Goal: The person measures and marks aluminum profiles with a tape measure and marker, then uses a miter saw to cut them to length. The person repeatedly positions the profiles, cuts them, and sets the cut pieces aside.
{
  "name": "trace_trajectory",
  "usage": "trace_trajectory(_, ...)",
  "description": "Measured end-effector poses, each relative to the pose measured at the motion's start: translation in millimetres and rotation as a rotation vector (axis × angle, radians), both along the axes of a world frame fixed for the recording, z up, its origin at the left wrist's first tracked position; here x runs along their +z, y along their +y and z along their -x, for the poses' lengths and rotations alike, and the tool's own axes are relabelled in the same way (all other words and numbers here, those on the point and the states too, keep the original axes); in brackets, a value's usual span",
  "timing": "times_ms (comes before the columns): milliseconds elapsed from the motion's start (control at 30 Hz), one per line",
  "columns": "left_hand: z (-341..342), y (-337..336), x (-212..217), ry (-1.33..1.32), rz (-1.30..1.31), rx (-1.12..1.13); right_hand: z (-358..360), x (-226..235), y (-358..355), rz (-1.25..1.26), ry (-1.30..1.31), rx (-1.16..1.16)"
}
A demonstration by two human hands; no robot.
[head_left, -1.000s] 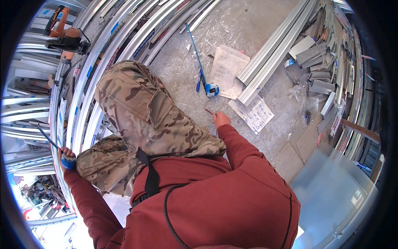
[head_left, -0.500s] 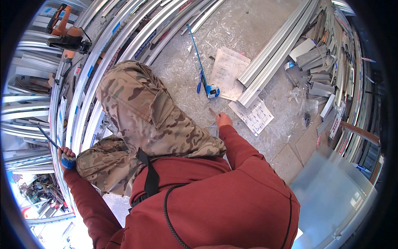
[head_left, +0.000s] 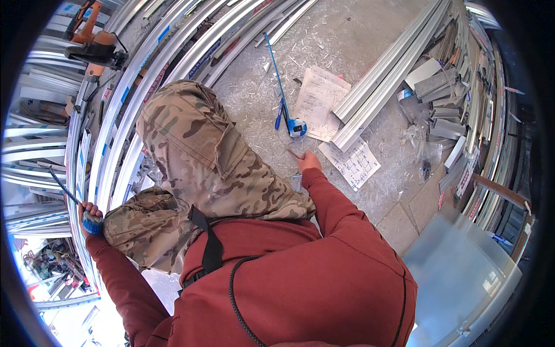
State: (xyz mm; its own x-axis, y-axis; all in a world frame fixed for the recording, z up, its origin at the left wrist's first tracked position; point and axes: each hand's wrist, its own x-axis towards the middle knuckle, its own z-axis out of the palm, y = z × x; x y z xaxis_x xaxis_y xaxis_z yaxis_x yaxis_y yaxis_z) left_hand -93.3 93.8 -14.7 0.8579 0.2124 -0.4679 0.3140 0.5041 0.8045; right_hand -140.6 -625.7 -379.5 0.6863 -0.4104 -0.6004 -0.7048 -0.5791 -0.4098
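Down at the left, my left hand is closed round a blue tape measure. Its thin blade runs out up and to the left, along the stacked metal profiles. My right hand is held over the floor, closed on a thin reddish-brown stick, pencil-like, its end pointing up and left. Just beyond lies a second blue tape measure with its blade drawn out. A blue pen lies beside it. Handwritten sheets and a paper with a sketch are nearest my right hand.
Long white profiles curve past my camouflage-clad leg. Two more overlap the papers. Offcuts are heaped at the right, a translucent sheet below them. An orange and black power tool rests at upper left. Shavings litter the floor.
My right hand has shifted slightly up and left, and the stick in it has turned a little. My left hand still holds its tape measure, nearly unmoved.
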Motion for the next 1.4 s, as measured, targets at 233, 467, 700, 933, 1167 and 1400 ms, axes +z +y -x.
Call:
trace_trajectory(233, -12.2, -55.3, 23.5, -0.048, -0.177, 0.045, -64.7, 39.2, 35.8, -0.159, -0.176, 0.176)
trace_trajectory(467, -83.4, -158.6, 51.3, -0.156, -0.6, -0.428, -194.3, 171.7, 57.7, -0.036, -0.761, 0.262)
trace_trajectory(700, -123.5, -223.5, 54.4, -0.256, -0.608, -0.73, -243.2, 392.6, 168.9, -0.538, -1.243, 0.771)
trace_trajectory(933, -124.6, -239.6, 59.3, -0.352, -0.591, -0.741, -231.0, 419.4, 274.8, -0.903, -0.892, 0.921)
trace_trajectory(1167, -112.0, -194.9, 74.8, -0.257, -0.844, -0.771, -244.4, 415.6, 310.1, -0.8, -0.772, 0.892)
trace_trajectory(1400, -112.9, -181.4, 43.3, -0.406, -0.687, -0.599, -292.7, 386.3, 318.6, -0.647, -0.685, 0.728)
